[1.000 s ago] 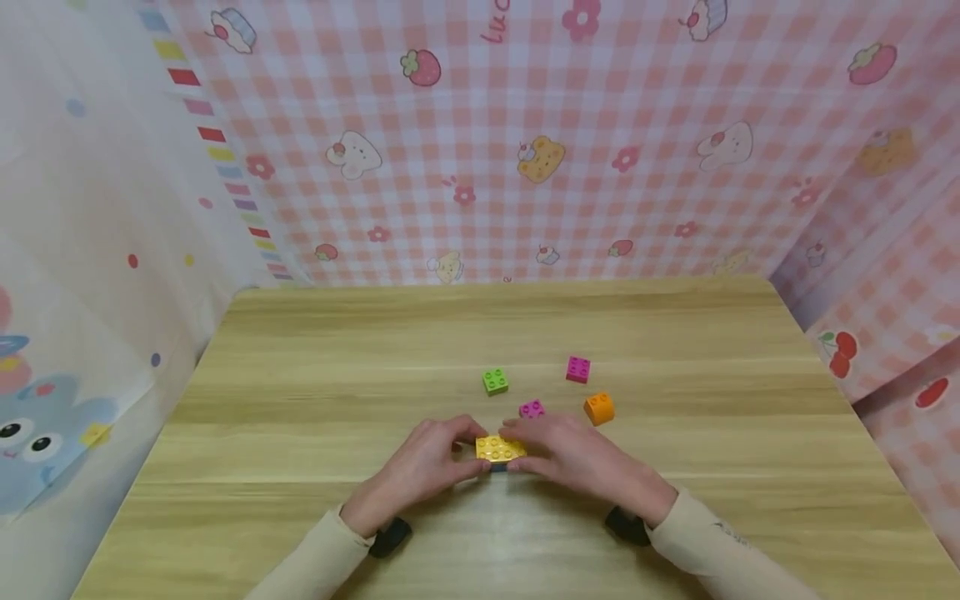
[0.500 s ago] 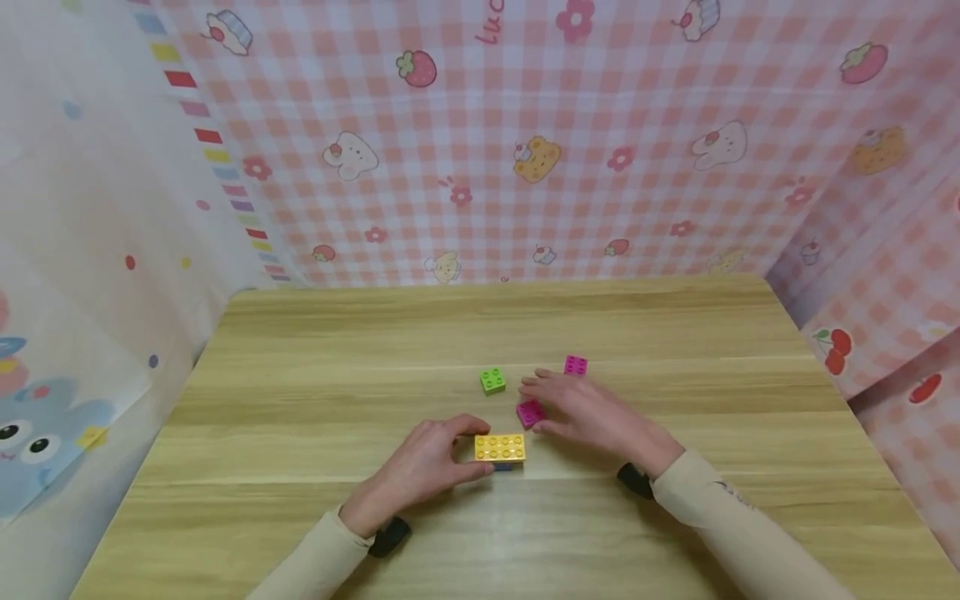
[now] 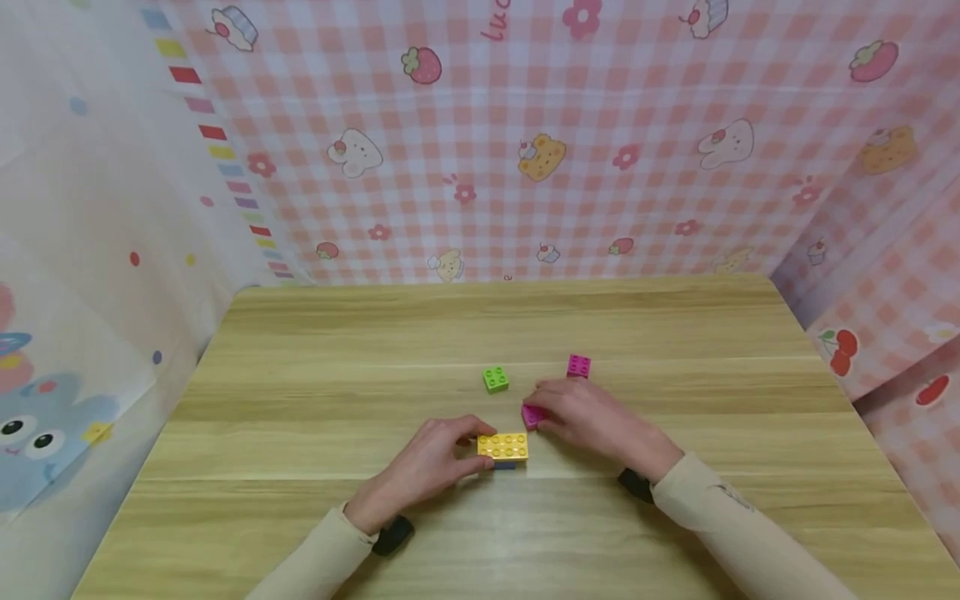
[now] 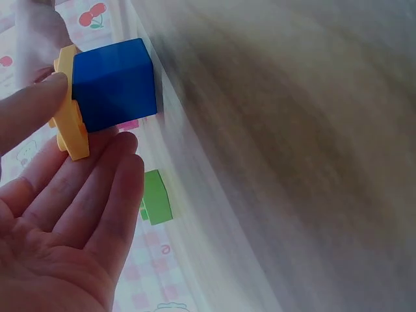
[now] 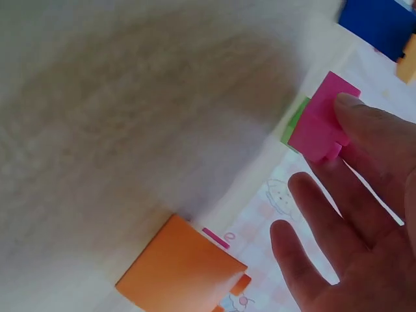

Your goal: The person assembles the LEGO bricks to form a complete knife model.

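My left hand (image 3: 420, 468) holds a yellow toy brick (image 3: 502, 447) by its left end, thumb in front and fingers behind. Beneath the yellow brick sits a blue brick (image 4: 114, 84), its sides plain in the left wrist view and mostly hidden from above. Just to the right and farther back, my right hand (image 3: 600, 422) pinches a magenta brick (image 5: 323, 123) between thumb and forefinger. The other fingers of that hand are spread apart in the right wrist view.
A lime green brick (image 3: 496, 380) lies behind the yellow one. Beyond the right hand lies a second magenta brick (image 3: 579, 366). An orange brick (image 5: 179, 266) with a curved side stands near the right hand, hidden in the head view. Patterned cloth (image 3: 420, 200) hangs behind the wooden table (image 3: 337, 333).
My right hand has left the yellow brick, moved back and right, and now pinches the nearer magenta brick. My left hand has stayed at the yellow brick.
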Demonstrator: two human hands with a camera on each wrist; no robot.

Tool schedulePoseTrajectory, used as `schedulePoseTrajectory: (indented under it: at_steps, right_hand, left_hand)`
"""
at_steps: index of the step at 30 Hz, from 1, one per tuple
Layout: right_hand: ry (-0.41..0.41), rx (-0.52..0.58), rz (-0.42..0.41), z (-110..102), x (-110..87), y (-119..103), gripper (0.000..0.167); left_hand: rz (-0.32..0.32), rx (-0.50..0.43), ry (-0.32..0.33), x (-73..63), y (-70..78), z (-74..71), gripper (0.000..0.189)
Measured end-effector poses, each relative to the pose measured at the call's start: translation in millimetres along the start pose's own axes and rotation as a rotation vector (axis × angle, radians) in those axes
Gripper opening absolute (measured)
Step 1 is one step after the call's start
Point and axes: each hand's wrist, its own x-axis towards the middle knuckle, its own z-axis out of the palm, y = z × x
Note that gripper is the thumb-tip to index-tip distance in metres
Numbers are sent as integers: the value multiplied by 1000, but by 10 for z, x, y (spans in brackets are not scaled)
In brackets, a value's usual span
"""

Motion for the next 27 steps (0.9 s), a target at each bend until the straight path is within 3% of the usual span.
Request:
schedulePoseTrajectory:
  at_steps: [10,27]
  right_hand:
    - [65,69,90,-96,-147,-78,33]
    - [190,190,47,-133,-258,-169,35]
  left_hand:
    - [1,-25,7,6,-4,4,27]
    - [-20,-73,17,-2,-16,13,28]
